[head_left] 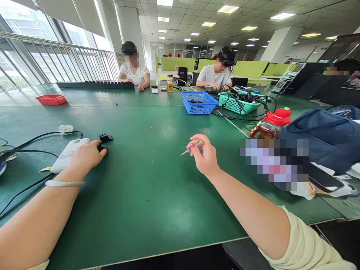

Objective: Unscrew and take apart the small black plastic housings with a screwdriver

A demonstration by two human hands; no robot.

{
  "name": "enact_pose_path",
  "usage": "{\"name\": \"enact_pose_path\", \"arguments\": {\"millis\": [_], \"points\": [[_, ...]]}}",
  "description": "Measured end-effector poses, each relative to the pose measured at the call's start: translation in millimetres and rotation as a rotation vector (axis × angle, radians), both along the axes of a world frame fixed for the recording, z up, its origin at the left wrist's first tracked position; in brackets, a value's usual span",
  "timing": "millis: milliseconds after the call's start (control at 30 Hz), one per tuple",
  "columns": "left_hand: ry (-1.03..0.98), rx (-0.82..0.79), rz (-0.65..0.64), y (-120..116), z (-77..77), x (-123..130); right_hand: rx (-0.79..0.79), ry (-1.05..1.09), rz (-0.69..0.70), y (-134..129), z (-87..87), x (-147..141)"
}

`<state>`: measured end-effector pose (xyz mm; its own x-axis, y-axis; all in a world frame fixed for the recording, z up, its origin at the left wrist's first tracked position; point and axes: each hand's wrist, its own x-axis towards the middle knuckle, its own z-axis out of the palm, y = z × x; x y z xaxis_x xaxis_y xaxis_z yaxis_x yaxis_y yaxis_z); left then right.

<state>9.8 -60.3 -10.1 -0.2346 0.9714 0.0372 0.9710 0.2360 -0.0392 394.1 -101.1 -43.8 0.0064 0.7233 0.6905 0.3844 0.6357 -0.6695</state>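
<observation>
Fingers, right hand (206, 157): pinched together on a slim precision screwdriver (200, 143), its pointed end aimed to my left; I cannot tell whether the tip touches the green tabletop (157, 202).
Fingers, left hand (84, 155): narrow, with a small black piece (100, 147) between thumb and forefinger.
Black component (105, 138): lying on the table just beyond my left fingertips.
White rectangular device (63, 159): under and beside my left hand; faint grey marks on its face, too blurred for me to read.
Pale bangle (64, 183): around my left wrist.
Black cables (36, 152): running in from the left edge, near the device.
Baskets: a red one (51, 99) at far left, a blue one (199, 104) beyond my right hand, a turquoise one (239, 107) beside it, heaped with black leads.
Red-lidded bottle (277, 118): to my right, next to a navy bag (323, 138); a pixelated patch in front hides any lettering.
Across the table: two people in white tops, an amber-filled jar (170, 84) between them.
</observation>
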Motion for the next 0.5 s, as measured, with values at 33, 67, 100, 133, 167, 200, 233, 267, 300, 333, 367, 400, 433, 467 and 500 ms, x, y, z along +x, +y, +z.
{"name": "enact_pose_path", "arguments": {"millis": [33, 67, 100, 133, 167, 200, 233, 267, 300, 333, 367, 400, 433, 467, 500], "points": [[-0.016, 0.001, -0.007, -0.7, 0.7, 0.0, -0.003, -0.002, -0.001, 0.1, -0.3, 0.1], [-0.027, 0.005, -0.009, -1.3, 1.4, 0.1, -0.005, -0.003, -0.003, 0.2, -0.6, 0.2], [-0.033, 0.008, -0.005, -1.7, 1.9, 0.6, -0.006, -0.005, -0.003, 0.3, -0.8, 0.3], [-0.036, 0.008, -0.005, -1.9, 2.0, 1.6, -0.005, -0.005, -0.004, 0.3, -1.0, 0.4], [-0.041, 0.007, -0.014, -2.1, 1.7, 3.8, -0.004, -0.005, -0.003, 0.3, -1.1, 0.5], [-0.051, 0.010, -0.031, -2.6, 0.9, 7.4, -0.003, -0.006, -0.003, 0.3, -1.1, 0.5], [-0.069, 0.019, -0.063, -3.5, -0.3, 12.9, -0.003, -0.007, -0.001, 0.1, -1.0, 0.5], [-0.097, 0.032, -0.118, -5.3, -1.8, 20.5, -0.004, -0.007, -0.001, 0.0, -0.9, 0.5], [-0.136, 0.052, -0.178, -8.3, -3.3, 30.4, -0.003, -0.007, -0.001, -0.1, -0.7, 0.4], [-0.181, 0.071, -0.274, -12.6, -4.6, 42.5, -0.002, -0.007, -0.001, -0.3, -0.5, 0.4], [-0.225, 0.071, -0.382, -18.3, -5.5, 56.2, 0.001, -0.004, -0.001, -0.4, -0.3, 0.3], [-0.271, 0.062, -0.483, -24.9, -5.9, 71.2, 0.004, -0.001, -0.002, -0.4, -0.2, 0.2], [-0.316, 0.047, -0.573, -32.0, -5.9, 86.8, 0.006, 0.003, -0.001, -0.5, 0.0, 0.1], [-0.352, 0.029, -0.654, -39.1, -5.6, 102.2, 0.006, 0.006, 0.001, -0.5, 0.2, -0.1], [-0.383, 0.013, -0.723, -45.4, -5.3, 116.8, 0.001, 0.007, 0.003, -0.6, 0.4, -0.3]]}}
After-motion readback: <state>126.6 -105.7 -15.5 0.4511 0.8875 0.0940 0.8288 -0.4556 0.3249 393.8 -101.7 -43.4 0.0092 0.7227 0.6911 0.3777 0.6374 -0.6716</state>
